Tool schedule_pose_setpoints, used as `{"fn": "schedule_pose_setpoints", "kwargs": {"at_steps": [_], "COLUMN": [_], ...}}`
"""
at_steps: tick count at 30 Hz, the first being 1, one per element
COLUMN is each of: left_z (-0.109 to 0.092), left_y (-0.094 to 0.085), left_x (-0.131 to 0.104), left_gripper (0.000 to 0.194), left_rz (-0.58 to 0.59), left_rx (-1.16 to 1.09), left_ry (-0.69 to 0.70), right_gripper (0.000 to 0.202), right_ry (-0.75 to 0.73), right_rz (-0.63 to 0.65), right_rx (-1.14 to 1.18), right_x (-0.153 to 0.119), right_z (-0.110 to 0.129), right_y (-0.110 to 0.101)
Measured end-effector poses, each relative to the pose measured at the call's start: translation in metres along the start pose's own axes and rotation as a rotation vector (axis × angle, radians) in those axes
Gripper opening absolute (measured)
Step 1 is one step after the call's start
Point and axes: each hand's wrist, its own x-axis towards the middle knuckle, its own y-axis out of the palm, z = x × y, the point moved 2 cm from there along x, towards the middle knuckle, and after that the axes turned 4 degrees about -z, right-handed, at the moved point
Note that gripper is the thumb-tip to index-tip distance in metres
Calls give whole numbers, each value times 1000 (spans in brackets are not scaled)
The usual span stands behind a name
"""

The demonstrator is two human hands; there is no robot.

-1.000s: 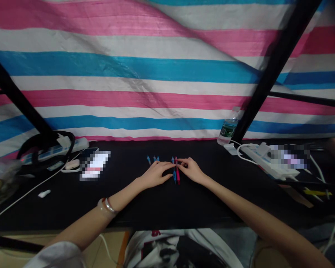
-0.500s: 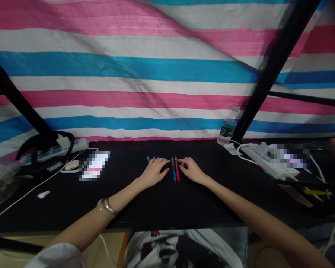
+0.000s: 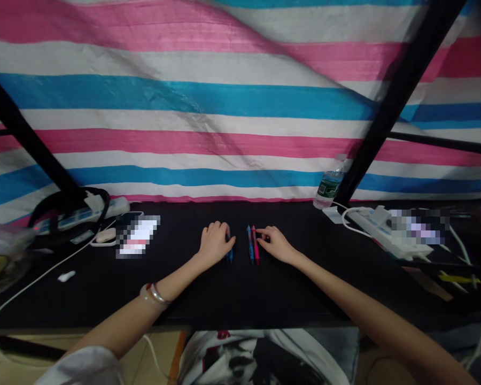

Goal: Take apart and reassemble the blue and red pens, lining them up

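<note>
My left hand (image 3: 215,245) rests on the black tabletop, fingers curled over and thumb drawn in around blue pens (image 3: 230,253). The hand covers most of them, so their number is unclear. To their right, a lighter blue pen (image 3: 250,246) and a pink pen (image 3: 255,247) lie side by side, pointing away from me. My right hand (image 3: 276,245) sits just right of this pair. Its index finger reaches to the pink pen's upper part, while the other fingers are loosely bent and grip nothing.
A water bottle (image 3: 328,187) stands at the back right beside a black post (image 3: 385,117). Power strips (image 3: 401,240) and cables lie on the right; a blurred-out phone (image 3: 140,236), an earbud (image 3: 66,276) and a black headband-like loop (image 3: 70,214) lie left. Striped sheeting hangs behind.
My left hand has drawn back leftward from the blue and pink pair, and its fingers have closed around the blue pens beneath it. My right hand stays by the pink pen.
</note>
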Motion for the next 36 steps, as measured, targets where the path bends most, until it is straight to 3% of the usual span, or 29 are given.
{"fn": "schedule_pose_setpoints", "kwargs": {"at_steps": [11, 24, 30, 36], "left_z": [1, 1, -1, -8], "left_y": [3, 5, -1, -9], "left_x": [0, 2, 5, 1], "left_gripper": [27, 20, 19, 18], "left_rz": [64, 79, -85, -263], "left_rx": [-33, -115, -361, -505], "left_ry": [64, 3, 31, 170], "right_gripper": [32, 32, 31, 30], "right_ry": [8, -31, -40, -30], "right_rz": [1, -23, -65, -102], "right_rx": [8, 16, 43, 91], "right_x": [0, 1, 1, 1], "right_z": [0, -5, -6, -5], "right_y": [0, 3, 4, 3]}}
